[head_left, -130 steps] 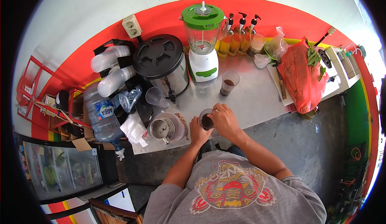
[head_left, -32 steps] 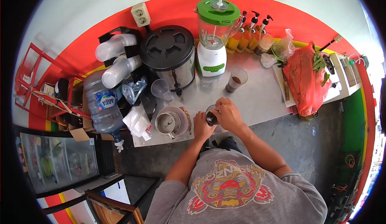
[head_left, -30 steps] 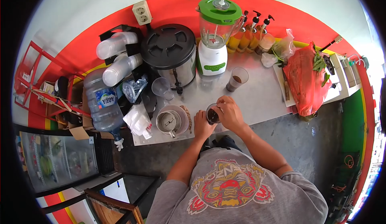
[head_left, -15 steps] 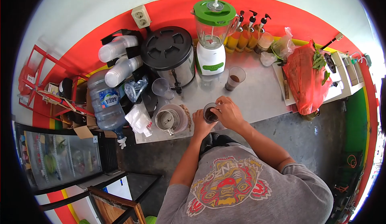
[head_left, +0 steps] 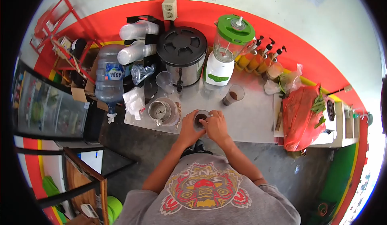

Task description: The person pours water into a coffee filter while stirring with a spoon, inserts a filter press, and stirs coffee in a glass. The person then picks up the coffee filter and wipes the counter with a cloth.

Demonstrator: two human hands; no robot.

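Observation:
A clear plastic cup with dark brown liquid stands near the front edge of the metal table, between my hands. My left hand is closed around its left side. My right hand grips the right side near the rim, its thumb reaching over the opening. Whether a thin tool is in the right fingers cannot be made out. Behind and to the right, a second plastic cup holds a little dark liquid. Left of my hands, a metal strainer rests on a tub.
A blender with a green lid, a steel drink dispenser and several pump bottles line the wall. A red plastic bag lies at the right. Stacked cups and a water jug are at the left.
The view has shifted, with the table items now lower in the picture. My right hand has come from over the cup to its right side; my left hand remains around the cup.

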